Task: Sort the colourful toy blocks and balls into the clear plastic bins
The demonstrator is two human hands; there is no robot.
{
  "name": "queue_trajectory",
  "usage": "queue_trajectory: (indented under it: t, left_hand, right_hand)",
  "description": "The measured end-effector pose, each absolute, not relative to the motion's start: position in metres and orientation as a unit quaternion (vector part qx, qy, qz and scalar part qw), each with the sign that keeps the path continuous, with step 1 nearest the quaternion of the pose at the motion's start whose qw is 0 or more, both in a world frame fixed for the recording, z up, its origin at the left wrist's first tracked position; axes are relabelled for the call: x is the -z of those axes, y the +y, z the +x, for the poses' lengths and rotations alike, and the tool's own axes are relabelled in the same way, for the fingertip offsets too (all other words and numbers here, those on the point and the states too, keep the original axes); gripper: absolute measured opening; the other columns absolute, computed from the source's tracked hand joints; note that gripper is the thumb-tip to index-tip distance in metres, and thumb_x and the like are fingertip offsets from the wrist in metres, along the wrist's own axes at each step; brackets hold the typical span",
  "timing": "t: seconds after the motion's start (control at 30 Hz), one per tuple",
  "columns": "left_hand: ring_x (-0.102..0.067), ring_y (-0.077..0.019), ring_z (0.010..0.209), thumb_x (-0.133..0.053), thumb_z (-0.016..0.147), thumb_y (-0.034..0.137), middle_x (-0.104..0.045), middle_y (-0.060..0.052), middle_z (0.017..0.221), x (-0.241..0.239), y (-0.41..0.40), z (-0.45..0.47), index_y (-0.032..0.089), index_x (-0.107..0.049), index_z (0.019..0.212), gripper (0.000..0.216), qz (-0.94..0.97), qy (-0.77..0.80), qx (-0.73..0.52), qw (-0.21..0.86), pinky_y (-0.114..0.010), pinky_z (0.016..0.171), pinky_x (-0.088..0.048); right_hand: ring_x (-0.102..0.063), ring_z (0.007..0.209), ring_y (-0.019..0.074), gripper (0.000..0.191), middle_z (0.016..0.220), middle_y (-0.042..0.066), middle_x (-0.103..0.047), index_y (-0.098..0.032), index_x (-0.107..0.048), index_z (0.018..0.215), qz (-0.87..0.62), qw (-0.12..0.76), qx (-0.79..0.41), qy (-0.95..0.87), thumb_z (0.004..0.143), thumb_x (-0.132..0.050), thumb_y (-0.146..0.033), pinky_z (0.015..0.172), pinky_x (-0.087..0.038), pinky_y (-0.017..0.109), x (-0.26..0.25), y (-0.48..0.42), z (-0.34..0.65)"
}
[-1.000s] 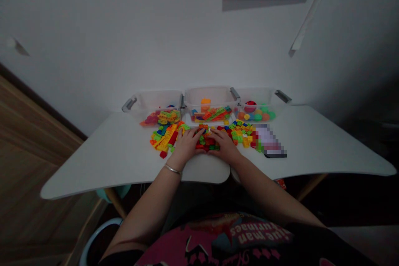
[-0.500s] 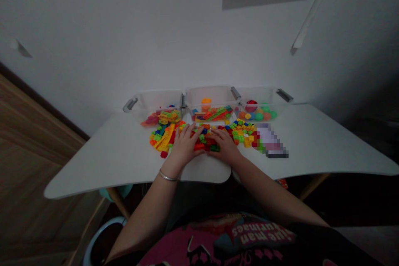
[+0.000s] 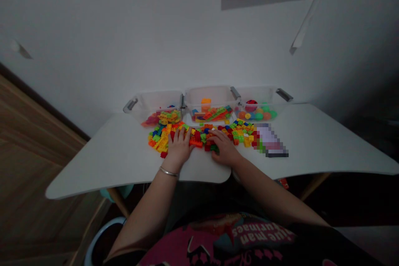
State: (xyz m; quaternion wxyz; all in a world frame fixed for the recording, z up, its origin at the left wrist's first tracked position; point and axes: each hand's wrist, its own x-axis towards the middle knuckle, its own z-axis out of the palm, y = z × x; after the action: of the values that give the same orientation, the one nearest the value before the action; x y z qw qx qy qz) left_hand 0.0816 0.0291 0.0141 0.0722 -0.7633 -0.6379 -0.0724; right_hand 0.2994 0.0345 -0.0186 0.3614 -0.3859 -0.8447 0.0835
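Note:
A loose pile of colourful toy building blocks (image 3: 242, 132) spreads across the middle of the white table. My left hand (image 3: 179, 145), a silver bangle on its wrist, lies palm down on the pile's left part with fingers apart. Beside it to the right is a long orange-red block (image 3: 196, 144). My right hand (image 3: 224, 149) rests on the right-centre blocks, fingers bent but apart, with a green block (image 3: 214, 148) close to its thumb. Neither hand visibly grips a block, though the pieces under the palms are hidden.
Against the wall stand three clear bins: the left bin (image 3: 156, 97) with mixed toys, the middle bin (image 3: 212, 92) with long pieces, the right bin (image 3: 262, 93) with coloured balls. A pixelated flat object (image 3: 272, 139) lies right of the pile. The table's front edge (image 3: 205, 182) is near me.
My left hand has shifted left, away from my right hand, pressing onto the yellow blocks. The gap between the hands has widened, uncovering red and orange blocks. My right hand's fingers are more bent.

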Motion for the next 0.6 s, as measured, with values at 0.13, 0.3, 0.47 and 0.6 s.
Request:
queue_trajectory:
  t: [0.13,0.3,0.47,0.6]
  left_hand:
    - [-0.033,-0.0365,0.145,-0.052,0.091,0.032,-0.035,-0.018,0.158,-0.017,0.029,0.08,0.019,-0.031,0.154,0.068,-0.77,-0.628,0.091,0.07,-0.065,0.118,-0.02]
    - [-0.027,-0.0345,0.148,-0.055,0.088,0.032,-0.031,-0.012,0.161,-0.023,0.029,0.089,0.023,-0.031,0.154,0.071,-0.822,-0.552,0.126,0.064,-0.061,0.119,-0.021]
    - [-0.032,-0.0345,0.146,-0.05,0.094,0.038,-0.039,-0.009,0.158,-0.02,0.035,0.098,0.029,-0.041,0.149,0.057,-0.843,-0.52,0.109,0.09,-0.062,0.119,-0.022]
    - [-0.034,-0.0352,0.144,-0.047,0.096,0.035,-0.044,-0.007,0.155,-0.015,0.039,0.096,0.03,-0.043,0.148,0.052,-0.838,-0.523,0.12,0.102,-0.064,0.119,-0.019]
  right_hand:
    - [-0.04,0.139,0.0301,0.051,0.143,0.015,-0.053,-0.018,-0.061,0.117,-0.401,0.366,-0.066,-0.837,0.066,-0.059,-0.013,0.117,-0.029,0.055,0.023,0.037,0.3]
    - [-0.039,0.139,0.0304,0.049,0.143,0.016,-0.052,-0.018,-0.06,0.118,-0.395,0.376,-0.066,-0.836,0.069,-0.059,-0.016,0.117,-0.03,0.056,0.026,0.039,0.3]
    - [-0.04,0.138,0.0308,0.043,0.141,0.017,-0.052,-0.019,-0.059,0.113,-0.404,0.38,-0.059,-0.83,0.07,-0.061,-0.018,0.117,-0.029,0.056,0.025,0.038,0.3]
    - [-0.042,0.136,0.0314,0.041,0.139,0.018,-0.053,-0.019,-0.059,0.112,-0.409,0.393,-0.06,-0.822,0.071,-0.063,-0.019,0.116,-0.03,0.056,0.026,0.039,0.301]
